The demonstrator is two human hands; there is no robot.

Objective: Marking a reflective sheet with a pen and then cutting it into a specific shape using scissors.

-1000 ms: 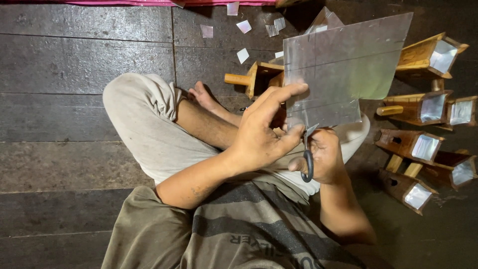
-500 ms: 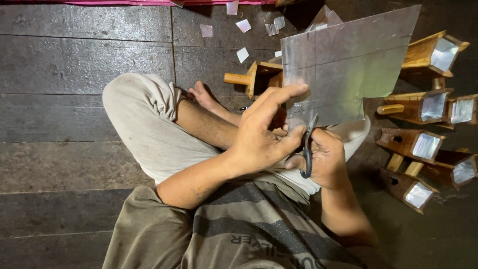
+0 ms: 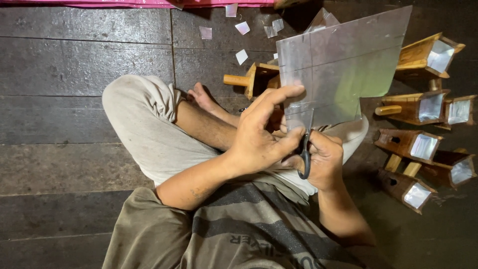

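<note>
Two hands meet over the lap in the head view, where a person sits cross-legged on a dark plank floor [image 3: 74, 55]. Left hand [image 3: 261, 137] pinches the near left edge of a clear plastic sheet [image 3: 343, 65], thumb under and fingers curled over it, holding it raised and tilted toward the far right. Right hand [image 3: 323, 162] is wrapped closed around the dark handles of a pair of scissors [image 3: 304, 154], whose blades point up into the sheet's near edge beside a ruled line. By the look of it a strip is being cut from the sheet, with the cut only just begun; going on calls for steady tension from the left hand and blades kept along the line. Small cut squares [image 3: 241, 56] lie on the far floor. Several wooden boxes with clear windows [image 3: 413, 144] sit to the right, and another wooden piece [image 3: 249, 79] lies just behind the sheet.
</note>
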